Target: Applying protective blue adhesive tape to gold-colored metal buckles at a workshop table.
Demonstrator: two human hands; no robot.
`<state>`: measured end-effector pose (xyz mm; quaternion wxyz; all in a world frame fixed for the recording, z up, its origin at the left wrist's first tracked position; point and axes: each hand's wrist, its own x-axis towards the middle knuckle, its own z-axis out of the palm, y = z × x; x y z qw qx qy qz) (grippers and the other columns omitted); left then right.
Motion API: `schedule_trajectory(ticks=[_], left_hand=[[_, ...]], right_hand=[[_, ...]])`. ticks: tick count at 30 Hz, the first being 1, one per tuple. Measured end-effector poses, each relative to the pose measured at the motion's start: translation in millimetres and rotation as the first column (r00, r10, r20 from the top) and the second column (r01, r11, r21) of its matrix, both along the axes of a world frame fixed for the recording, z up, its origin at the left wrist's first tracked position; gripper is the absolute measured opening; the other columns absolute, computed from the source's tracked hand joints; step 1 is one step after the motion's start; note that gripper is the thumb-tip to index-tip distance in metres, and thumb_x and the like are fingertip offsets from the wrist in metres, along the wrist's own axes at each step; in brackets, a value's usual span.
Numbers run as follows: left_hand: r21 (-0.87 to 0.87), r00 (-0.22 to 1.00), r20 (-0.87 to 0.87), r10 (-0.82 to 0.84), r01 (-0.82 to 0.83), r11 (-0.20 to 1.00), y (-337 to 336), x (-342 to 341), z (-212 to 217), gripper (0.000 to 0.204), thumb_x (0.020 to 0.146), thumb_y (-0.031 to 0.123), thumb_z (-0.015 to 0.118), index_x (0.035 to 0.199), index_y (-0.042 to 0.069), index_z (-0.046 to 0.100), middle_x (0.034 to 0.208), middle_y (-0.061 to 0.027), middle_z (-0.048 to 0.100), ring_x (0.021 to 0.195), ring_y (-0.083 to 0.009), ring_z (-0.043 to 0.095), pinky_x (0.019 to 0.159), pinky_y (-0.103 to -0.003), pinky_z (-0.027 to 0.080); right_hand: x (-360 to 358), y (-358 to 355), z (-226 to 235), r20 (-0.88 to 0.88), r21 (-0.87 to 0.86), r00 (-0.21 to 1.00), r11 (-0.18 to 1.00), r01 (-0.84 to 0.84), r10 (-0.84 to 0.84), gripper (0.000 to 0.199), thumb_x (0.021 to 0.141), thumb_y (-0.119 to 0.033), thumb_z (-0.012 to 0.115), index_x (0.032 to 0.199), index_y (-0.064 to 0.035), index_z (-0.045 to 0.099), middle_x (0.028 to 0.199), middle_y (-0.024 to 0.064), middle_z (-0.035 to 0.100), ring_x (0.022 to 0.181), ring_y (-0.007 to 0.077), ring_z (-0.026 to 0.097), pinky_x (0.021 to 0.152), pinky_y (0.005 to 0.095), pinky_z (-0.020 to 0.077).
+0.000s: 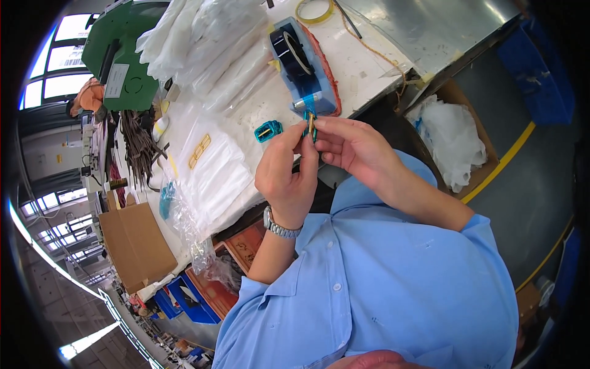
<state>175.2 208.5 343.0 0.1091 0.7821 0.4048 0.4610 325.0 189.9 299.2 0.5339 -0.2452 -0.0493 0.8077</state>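
Both my hands meet just in front of the tape dispenser (pixel 329 77). Pinched between the fingertips of my left hand (pixel 286 172) and my right hand (pixel 359 147) is a small gold metal piece (pixel 311 125) with blue film around it. Fingers partly cover it, so its full shape is hidden. Blue tape (pixel 309 103) runs from the dispenser's front edge down to the piece. A dark blue tape roll (pixel 287 52) sits in the dispenser. Left of my hands lies a similar gold piece wrapped in blue film (pixel 268 131).
A gold rectangular buckle (pixel 200 152) rests on white sheets (pixel 215 178) to the left. Clear plastic bags (pixel 209 49) pile up at the back. Beyond the dispenser lies a yellow tape roll (pixel 314 9). A cardboard box with plastic (pixel 452 144) stands below the table's right edge.
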Motion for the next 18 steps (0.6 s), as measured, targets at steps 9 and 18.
schedule_trajectory(ticks=[9, 18], left_hand=[[-0.164, 0.980, -0.195, -0.047, 0.015, 0.986, 9, 2, 28, 0.012, 0.088, -0.005, 0.073, 0.099, -0.002, 0.076, 0.082, -0.0086, 0.073, 0.066, -0.0113, 0.067, 0.063, -0.026, 0.054], [-0.429, 0.963, -0.226, -0.147, 0.037, 0.902, 34, 7, 47, 0.005, 0.087, 0.000, 0.071, 0.091, -0.002, 0.071, 0.076, -0.0138, 0.069, 0.064, -0.0206, 0.068, 0.062, -0.032, 0.054]], right_hand=[[-6, -13, -5, -0.260, -0.200, 0.966, 0.978, -0.058, 0.004, 0.016, 0.103, -0.022, 0.069, 0.115, -0.0117, 0.074, 0.102, -0.0036, 0.075, 0.089, 0.0087, 0.068, 0.071, 0.0233, 0.0507], [16, 4, -15, -0.187, -0.095, 0.973, 0.983, -0.158, 0.138, 0.019, 0.104, -0.021, 0.068, 0.118, -0.0101, 0.073, 0.106, -0.0003, 0.077, 0.092, 0.0095, 0.069, 0.074, 0.0252, 0.0525]])
